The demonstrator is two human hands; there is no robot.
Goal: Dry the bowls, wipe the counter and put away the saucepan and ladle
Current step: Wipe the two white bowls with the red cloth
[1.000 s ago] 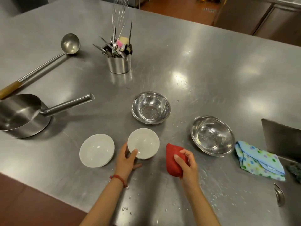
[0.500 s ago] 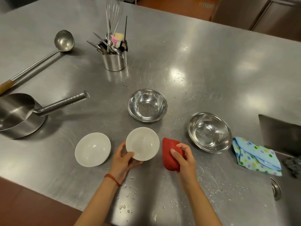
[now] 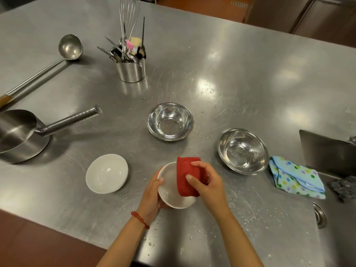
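— How many bowls are out on the counter (image 3: 221,60)?

— Four: two white, two steel. The left hand (image 3: 152,197) grips one white bowl (image 3: 170,191) by its near-left rim, tipped up off the steel; the right hand (image 3: 207,182) holds a folded red cloth (image 3: 185,176) against its inside. The second white bowl (image 3: 107,173) sits at nine o'clock from it, just beside. The small steel bowl (image 3: 170,121) is at twelve, the larger steel bowl (image 3: 243,151) at two (both with water drops inside).

— And the pan and ladle?

— One of each, well apart from the hands at ten o'clock. The saucepan (image 3: 17,137) stands upright, its long handle pointing to three o'clock, slightly raised. The ladle (image 3: 38,73) lies with its long axis running from a wooden grip at the left edge to its cup, toward one o'clock.

— Anything else?

— One utensil pot (image 3: 131,71) at eleven, one dotted blue cloth (image 3: 296,177) at three beside the sink (image 3: 327,153).
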